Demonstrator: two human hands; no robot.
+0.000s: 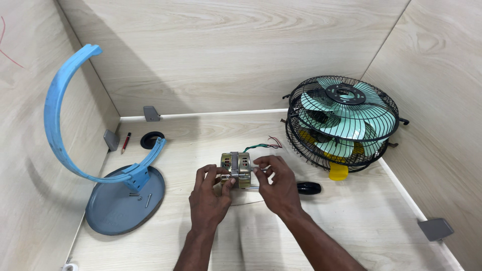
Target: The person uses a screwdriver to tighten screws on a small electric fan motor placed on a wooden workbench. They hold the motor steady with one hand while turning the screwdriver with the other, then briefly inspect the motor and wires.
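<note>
While both hands, left hand (210,196) and right hand (277,186), grip a motor (236,168) with closed fingers, a caged fan (344,120) rests at two o'clock on the desk (351,221).

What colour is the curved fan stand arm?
Light blue stand arm, on a grey-blue round base; head view.

Motor (236,169) sits between my hands; fan stand (118,198) lies left, caged blades (344,120) behind-right, screwdriver handle (308,188) just right.

Two bare forearms, no sleeves; left hand (210,196), right hand (277,186)
</note>
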